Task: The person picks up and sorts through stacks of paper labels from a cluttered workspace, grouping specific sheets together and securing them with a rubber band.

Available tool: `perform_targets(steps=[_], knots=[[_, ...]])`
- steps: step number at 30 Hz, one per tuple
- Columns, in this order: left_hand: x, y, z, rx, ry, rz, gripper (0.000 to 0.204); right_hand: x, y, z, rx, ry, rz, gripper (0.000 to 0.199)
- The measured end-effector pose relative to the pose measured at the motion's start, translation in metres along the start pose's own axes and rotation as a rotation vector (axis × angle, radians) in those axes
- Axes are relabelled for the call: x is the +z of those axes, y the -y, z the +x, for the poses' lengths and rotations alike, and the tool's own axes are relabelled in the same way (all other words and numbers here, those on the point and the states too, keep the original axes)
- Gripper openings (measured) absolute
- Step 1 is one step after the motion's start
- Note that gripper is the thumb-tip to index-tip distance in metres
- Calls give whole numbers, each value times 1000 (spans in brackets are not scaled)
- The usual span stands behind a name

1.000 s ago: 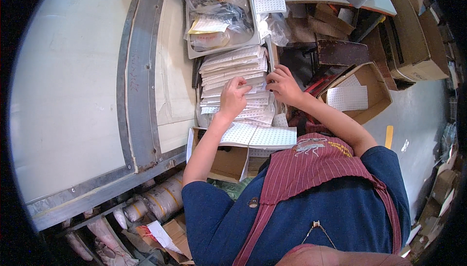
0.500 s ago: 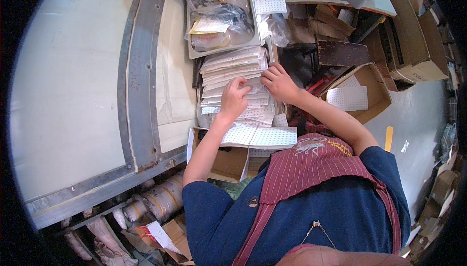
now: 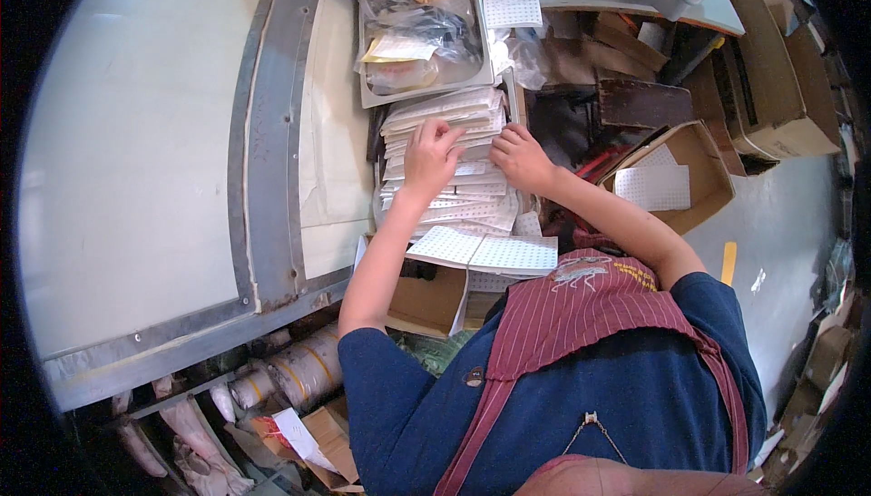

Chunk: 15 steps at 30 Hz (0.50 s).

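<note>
A tall row of white printed paper sheets (image 3: 454,210), packed in overlapping layers, lies in front of me. My left hand (image 3: 432,160) rests over the middle of the row, its fingers bent and a little apart, the tips on the sheets' edges. At the right edge of the row, my right hand (image 3: 524,160) has its fingers curled together against the sheets; what exactly is between them is hidden. Nearer to me lies an opened pad of dotted sheets (image 3: 481,251), over a cardboard box (image 3: 422,301).
Beyond the row stands a grey tray (image 3: 485,38) of plastic bags. To the right are an open carton (image 3: 712,192) with sheets in it and a larger cardboard box (image 3: 780,124). A metal-edged white panel (image 3: 145,169) fills the left. Wrapped rolls (image 3: 299,369) lie below it.
My left hand has moved away from me, up along the row of sheets, and its fingers have loosened. My right hand has stayed at the right edge. The view has shifted slightly.
</note>
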<state>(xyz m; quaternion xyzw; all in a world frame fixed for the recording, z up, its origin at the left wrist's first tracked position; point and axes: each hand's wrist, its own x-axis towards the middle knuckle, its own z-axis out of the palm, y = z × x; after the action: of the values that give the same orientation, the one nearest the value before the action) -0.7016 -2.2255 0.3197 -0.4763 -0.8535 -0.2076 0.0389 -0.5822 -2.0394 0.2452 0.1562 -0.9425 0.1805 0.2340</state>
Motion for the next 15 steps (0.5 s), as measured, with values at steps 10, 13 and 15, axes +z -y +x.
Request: perform_targets(steps=[10, 13, 15], knots=[[9, 13, 35, 271, 170, 307, 93, 1, 1, 2, 76, -46, 98, 12], [4, 15, 44, 250, 231, 258, 84, -3, -1, 2, 135, 8, 121, 10], [2, 17, 43, 236, 238, 219, 78, -4, -2, 2, 183, 46, 163, 9]])
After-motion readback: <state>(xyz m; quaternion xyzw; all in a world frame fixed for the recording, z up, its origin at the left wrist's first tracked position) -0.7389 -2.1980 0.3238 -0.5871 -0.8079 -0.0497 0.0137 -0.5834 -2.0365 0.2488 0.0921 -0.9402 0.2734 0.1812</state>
